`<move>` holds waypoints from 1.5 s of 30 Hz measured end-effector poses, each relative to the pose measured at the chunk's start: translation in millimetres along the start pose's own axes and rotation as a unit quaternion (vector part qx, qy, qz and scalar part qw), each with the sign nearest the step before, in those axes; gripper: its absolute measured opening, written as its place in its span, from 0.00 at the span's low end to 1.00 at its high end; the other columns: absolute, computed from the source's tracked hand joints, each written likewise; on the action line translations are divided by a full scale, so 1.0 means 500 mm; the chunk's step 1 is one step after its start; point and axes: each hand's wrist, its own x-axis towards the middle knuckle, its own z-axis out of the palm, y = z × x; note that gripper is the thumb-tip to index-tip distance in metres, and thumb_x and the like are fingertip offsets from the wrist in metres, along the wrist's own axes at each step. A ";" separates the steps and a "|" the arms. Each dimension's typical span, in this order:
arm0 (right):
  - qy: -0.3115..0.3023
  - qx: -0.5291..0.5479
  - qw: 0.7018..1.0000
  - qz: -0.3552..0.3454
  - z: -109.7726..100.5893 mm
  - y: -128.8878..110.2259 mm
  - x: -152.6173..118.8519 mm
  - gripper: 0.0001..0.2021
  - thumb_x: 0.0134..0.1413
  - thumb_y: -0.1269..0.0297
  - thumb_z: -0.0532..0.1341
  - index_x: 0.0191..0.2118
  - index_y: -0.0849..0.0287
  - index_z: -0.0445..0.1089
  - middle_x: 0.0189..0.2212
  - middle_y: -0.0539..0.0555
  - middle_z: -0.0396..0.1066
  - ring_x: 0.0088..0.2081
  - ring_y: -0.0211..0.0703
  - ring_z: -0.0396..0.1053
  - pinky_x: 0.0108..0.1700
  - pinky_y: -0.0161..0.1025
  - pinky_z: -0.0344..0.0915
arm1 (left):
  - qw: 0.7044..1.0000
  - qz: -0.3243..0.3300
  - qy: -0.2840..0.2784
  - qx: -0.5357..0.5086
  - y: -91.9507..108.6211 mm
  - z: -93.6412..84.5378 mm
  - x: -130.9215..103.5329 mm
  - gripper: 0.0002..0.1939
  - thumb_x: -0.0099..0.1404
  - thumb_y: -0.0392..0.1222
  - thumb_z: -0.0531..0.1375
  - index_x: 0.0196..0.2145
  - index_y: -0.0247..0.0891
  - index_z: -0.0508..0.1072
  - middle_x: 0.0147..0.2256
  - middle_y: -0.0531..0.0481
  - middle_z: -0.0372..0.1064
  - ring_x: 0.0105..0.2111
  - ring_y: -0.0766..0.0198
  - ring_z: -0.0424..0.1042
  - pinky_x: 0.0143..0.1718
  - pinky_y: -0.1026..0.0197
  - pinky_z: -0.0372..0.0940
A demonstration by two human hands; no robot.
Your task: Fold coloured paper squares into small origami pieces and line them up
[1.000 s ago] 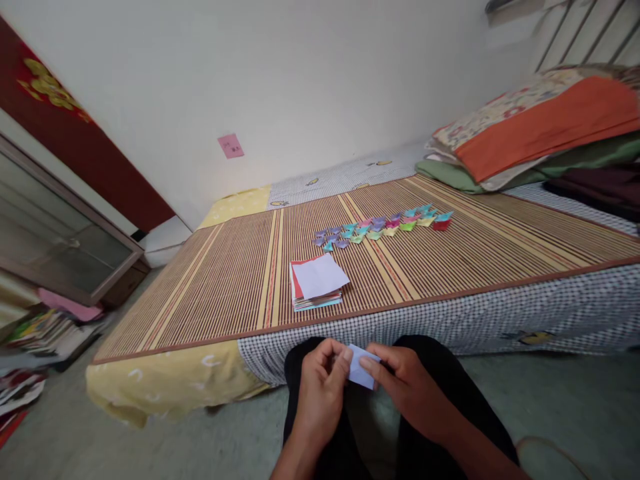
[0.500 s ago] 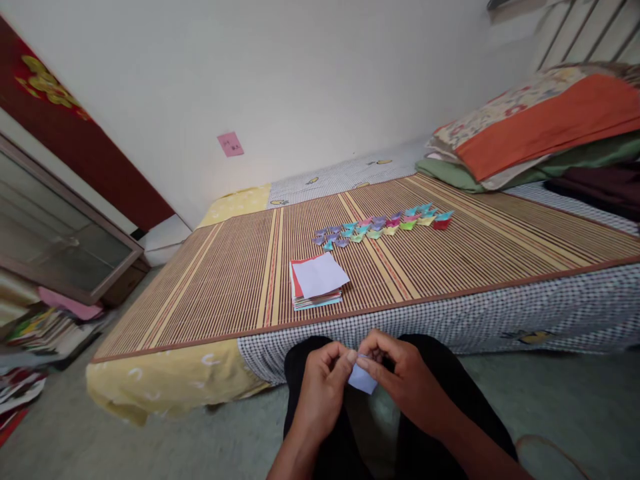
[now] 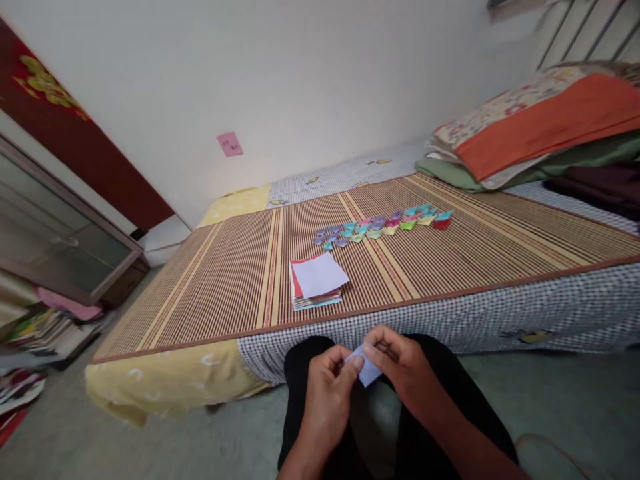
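A small folded piece of pale lilac paper (image 3: pixel 369 371) is held above my lap between both hands. My left hand (image 3: pixel 330 380) pinches its left edge, the thumb lying on top. My right hand (image 3: pixel 395 360) grips the upper right part between thumb and fingers. Past my knees, a stack of square coloured paper (image 3: pixel 320 277) lies near the front edge of the mat, a pale lilac sheet on top and a red one under it. Beyond the stack, several small folded paper boats (image 3: pixel 375 233) in many colours stand in slanting rows.
A striped bamboo mat (image 3: pixel 220 287) covers the bed. Pillows and folded bedding (image 3: pixel 545 127) are piled at the right. At the left are a glass-door cabinet (image 3: pixel 55 233) and a pile of books and papers (image 3: pixel 45 330). A pink note (image 3: pixel 230 144) is on the wall.
The lilac paper has turned and risen slightly between my hands, showing more of its face. My left thumb has shifted onto its left side. The stack and boats have not moved.
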 end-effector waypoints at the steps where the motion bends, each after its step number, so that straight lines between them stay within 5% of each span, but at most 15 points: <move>1: -0.003 0.003 1.000 0.002 -0.001 -0.001 0.001 0.15 0.59 0.51 0.66 0.32 0.58 0.67 0.23 0.45 0.63 0.25 0.37 0.61 0.28 0.35 0.60 | 1.000 0.005 0.002 0.016 0.001 -0.001 -0.001 0.21 0.66 0.54 0.64 0.24 0.36 0.71 0.23 0.54 0.61 0.26 0.65 0.57 0.28 0.63 0.53; 6: -0.008 0.000 1.000 0.028 -0.005 -0.013 0.003 0.17 0.56 0.49 0.67 0.31 0.58 0.68 0.24 0.46 0.64 0.27 0.38 0.62 0.31 0.36 0.61 | 0.999 0.011 0.011 0.045 0.005 0.001 -0.004 0.23 0.70 0.56 0.60 0.23 0.37 0.69 0.22 0.54 0.58 0.26 0.65 0.55 0.27 0.62 0.51; 12: -0.011 0.025 0.998 0.052 -0.011 -0.008 0.006 0.16 0.55 0.50 0.67 0.33 0.58 0.69 0.26 0.48 0.66 0.29 0.40 0.64 0.33 0.37 0.63 | 1.000 -0.023 -0.004 0.003 0.011 0.010 0.001 0.18 0.61 0.54 0.68 0.28 0.35 0.75 0.23 0.53 0.63 0.26 0.65 0.58 0.28 0.63 0.53; 23: -0.029 0.006 0.999 0.045 -0.011 -0.005 0.015 0.20 0.57 0.45 0.64 0.28 0.57 0.65 0.22 0.45 0.59 0.25 0.37 0.57 0.28 0.35 0.56 | 0.999 -0.003 -0.011 0.049 0.013 0.011 -0.009 0.25 0.69 0.58 0.60 0.21 0.37 0.69 0.21 0.55 0.55 0.24 0.66 0.52 0.26 0.63 0.50; 28: -0.044 -0.018 0.998 0.043 -0.009 0.001 0.017 0.20 0.57 0.45 0.64 0.28 0.57 0.65 0.21 0.44 0.59 0.24 0.37 0.57 0.27 0.35 0.56 | 0.999 -0.017 -0.032 0.023 0.006 0.013 -0.005 0.22 0.66 0.57 0.64 0.24 0.35 0.73 0.23 0.53 0.62 0.26 0.65 0.57 0.28 0.63 0.53; 36: -0.089 -0.095 0.991 0.016 -0.023 -0.016 0.012 0.19 0.61 0.47 0.63 0.28 0.57 0.65 0.23 0.45 0.58 0.27 0.38 0.55 0.29 0.36 0.53 | 0.999 -0.007 0.041 -0.030 -0.011 -0.003 0.002 0.21 0.66 0.56 0.65 0.25 0.35 0.72 0.23 0.54 0.63 0.25 0.67 0.56 0.28 0.64 0.54; 45: -0.110 -0.139 0.984 -0.012 -0.023 -0.037 0.006 0.19 0.67 0.52 0.57 0.26 0.57 0.65 0.23 0.47 0.63 0.28 0.40 0.62 0.34 0.38 0.58 | 0.998 0.020 0.050 0.015 -0.003 -0.008 0.000 0.24 0.70 0.57 0.59 0.24 0.38 0.67 0.22 0.56 0.55 0.24 0.67 0.51 0.26 0.63 0.50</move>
